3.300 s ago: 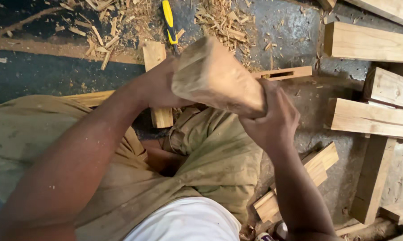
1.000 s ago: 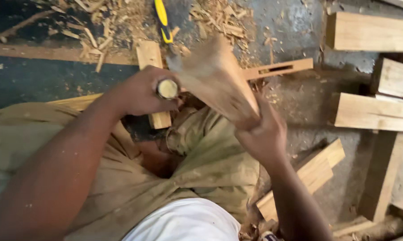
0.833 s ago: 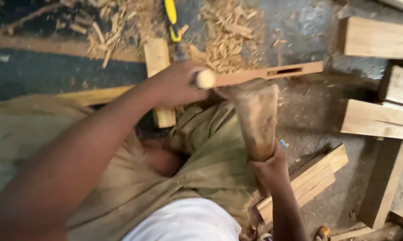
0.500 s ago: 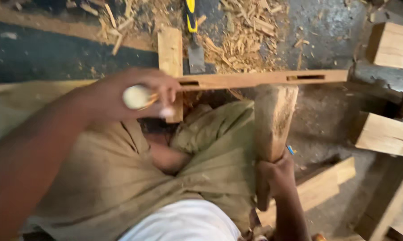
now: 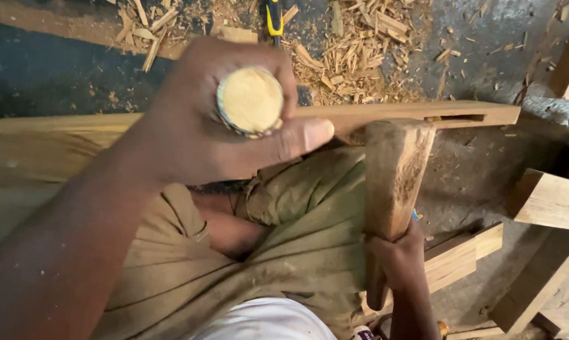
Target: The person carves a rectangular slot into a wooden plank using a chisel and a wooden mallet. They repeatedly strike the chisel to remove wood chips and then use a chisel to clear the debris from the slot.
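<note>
My left hand [image 5: 209,123] is wrapped around a chisel handle [image 5: 251,101], whose round pale wooden butt with a metal ring faces the camera; the blade is hidden below the hand. My right hand [image 5: 398,255] grips the shaft of a wooden mallet [image 5: 395,176], its worn block head upright beside the left hand. Under both runs a long wooden rail [image 5: 417,113] lying across my lap, with a rectangular mortise slot [image 5: 454,118] near its right end.
Wood chips and shavings [image 5: 354,50] cover the floor beyond the rail, with a yellow-handled tool [image 5: 274,19] among them. Cut timber blocks [image 5: 549,198] and planks [image 5: 464,255] lie at the right. My olive trousers [image 5: 284,252] fill the lower middle.
The mallet has swung down from overhead to stand upright by my right knee. My left hand with the chisel has come up close to the camera over the rail.
</note>
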